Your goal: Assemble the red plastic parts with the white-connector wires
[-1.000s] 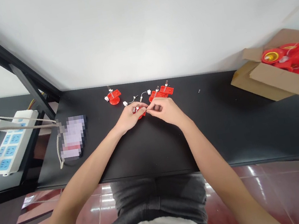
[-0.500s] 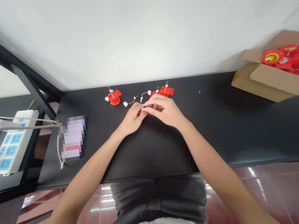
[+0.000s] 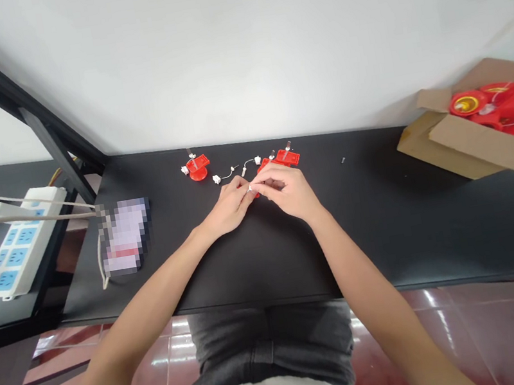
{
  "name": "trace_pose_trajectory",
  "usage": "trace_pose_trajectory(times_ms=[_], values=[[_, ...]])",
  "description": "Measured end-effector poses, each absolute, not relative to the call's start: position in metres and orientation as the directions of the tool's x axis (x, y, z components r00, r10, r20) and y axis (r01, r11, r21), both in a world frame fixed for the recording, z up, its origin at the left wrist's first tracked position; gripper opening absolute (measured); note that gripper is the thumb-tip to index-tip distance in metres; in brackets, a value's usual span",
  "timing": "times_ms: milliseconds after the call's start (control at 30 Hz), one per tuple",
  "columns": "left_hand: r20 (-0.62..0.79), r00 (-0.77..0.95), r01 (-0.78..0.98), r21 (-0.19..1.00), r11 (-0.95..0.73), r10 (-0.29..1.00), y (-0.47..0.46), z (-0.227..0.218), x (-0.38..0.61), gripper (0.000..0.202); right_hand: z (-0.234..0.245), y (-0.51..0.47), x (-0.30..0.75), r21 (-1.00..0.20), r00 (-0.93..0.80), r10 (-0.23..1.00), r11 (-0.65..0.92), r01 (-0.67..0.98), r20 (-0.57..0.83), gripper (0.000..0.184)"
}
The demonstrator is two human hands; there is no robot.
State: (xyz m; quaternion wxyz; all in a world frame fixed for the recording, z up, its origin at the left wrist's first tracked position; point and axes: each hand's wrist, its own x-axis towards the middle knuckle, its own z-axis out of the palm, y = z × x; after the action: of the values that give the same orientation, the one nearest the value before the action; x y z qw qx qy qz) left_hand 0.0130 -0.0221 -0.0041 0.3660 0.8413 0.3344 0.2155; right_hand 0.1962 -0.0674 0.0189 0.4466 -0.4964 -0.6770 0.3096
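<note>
In the middle of the frame, the left hand and right hand meet. Both pinch 1 tiny white piece over the black table.

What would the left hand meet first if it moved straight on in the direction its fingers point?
The right hand. The left hand points up and to the right at its fingers, and both seem to pinch a small white part. Red parts lie beyond, though depth is unclear.
</note>
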Motion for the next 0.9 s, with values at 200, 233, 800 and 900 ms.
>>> trace_pose_trajectory(times_ms=[200,233,800,900], values=[[0.135,0.683,0.399,0.754,-0.521,0.718,-0.024,-0.004,0.013,0.052,0.015,-0.065,0.197,-0.881,-0.100,0.946,0.322,0.345,0.307,0.020],[0.136,0.680,0.398,0.756,-0.519,0.720,-0.024,-0.004,0.013,0.053,0.016,-0.066,0.198,-0.885,-0.087,0.948,0.318,0.339,0.307,0.022],[0.073,0.636,0.360,0.852,-0.380,0.768,-0.016,-0.003,0.009,0.041,0.015,-0.064,0.221,-0.943,-0.062,0.997,0.062,0.326,0.044,0.034],[0.066,0.617,0.349,0.870,-0.347,0.784,-0.016,-0.006,0.009,0.043,0.015,-0.064,0.221,-0.946,-0.079,0.997,0.031,0.322,0.006,0.034]])
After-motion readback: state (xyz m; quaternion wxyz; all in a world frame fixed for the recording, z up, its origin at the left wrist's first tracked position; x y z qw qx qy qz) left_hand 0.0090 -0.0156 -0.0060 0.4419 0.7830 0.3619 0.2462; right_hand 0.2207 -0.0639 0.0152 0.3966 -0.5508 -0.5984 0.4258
